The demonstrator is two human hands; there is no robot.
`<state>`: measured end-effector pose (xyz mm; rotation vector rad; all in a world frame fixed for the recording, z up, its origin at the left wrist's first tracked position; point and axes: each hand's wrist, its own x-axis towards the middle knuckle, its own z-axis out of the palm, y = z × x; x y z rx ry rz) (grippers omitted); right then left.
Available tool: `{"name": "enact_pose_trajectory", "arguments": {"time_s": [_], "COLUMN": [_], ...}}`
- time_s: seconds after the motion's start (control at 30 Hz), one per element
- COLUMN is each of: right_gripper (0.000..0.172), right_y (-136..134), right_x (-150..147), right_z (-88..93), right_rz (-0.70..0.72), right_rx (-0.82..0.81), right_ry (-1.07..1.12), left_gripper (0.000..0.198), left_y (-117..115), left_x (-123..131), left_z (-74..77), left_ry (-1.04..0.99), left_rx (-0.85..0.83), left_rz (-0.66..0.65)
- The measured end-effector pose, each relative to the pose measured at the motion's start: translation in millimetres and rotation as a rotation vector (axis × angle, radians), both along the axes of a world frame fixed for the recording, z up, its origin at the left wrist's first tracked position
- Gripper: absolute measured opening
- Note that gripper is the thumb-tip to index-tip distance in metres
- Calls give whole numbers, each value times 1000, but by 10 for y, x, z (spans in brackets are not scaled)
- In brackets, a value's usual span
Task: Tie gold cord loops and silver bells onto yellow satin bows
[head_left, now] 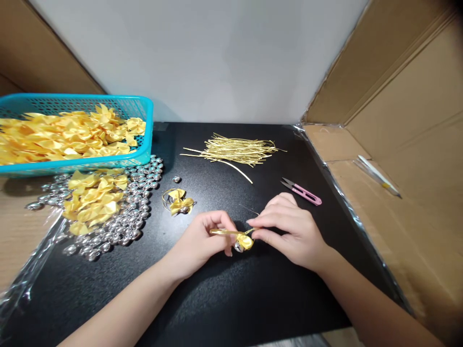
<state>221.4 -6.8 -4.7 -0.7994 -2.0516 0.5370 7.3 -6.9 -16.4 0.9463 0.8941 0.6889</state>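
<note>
Low over the black table, my left hand [204, 241] pinches a loop of gold cord [222, 232]. A yellow bow [245, 241] with a silver bell [238, 246] hangs at the cord's right end, between my two hands. My right hand [289, 229] is closed, thumb and forefinger pressed on the cord's end just right of the bow. A thin needle-like strand [249, 209] sticks out up and left from my right fingers. Left of my hands lies a gold loop with yellow bows [182, 205] and a bell.
A blue basket [150, 130] of yellow bows stands at the back left. Before it, silver bells [135, 234] surround a pile of bows [96, 202]. Gold cords [238, 150] lie at the back, pink snips [306, 193] on the right. A white pen-like tool [378, 177] rests on cardboard.
</note>
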Motion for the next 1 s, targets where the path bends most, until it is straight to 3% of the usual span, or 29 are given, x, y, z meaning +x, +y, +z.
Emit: {"name": "enact_pose_trajectory", "arguments": {"time_s": [0.27,0.5,0.63,0.8,1.0], "right_gripper": [8,12,15,19,25], "right_y": [-5,-30,-54,-86,-83], "right_x": [-19,-56,-125,-187,-171], "right_z": [18,46,-13,-71,-58], "right_rz": [-51,59,-28,-88,108], "right_rx": [-163,-564,-703,-760,-876], "right_ry": [6,202,330,417,489], "left_gripper": [10,14,16,18,17], "left_y": [4,12,17,27,7], "left_x": [-14,8,24,33,30], "left_z": [-6,69,79,52,72], "left_ry": [7,45,52,42,131], "left_rx": [17,7,8,31,119], "left_rz": [3,-14,-10,-15,0]}}
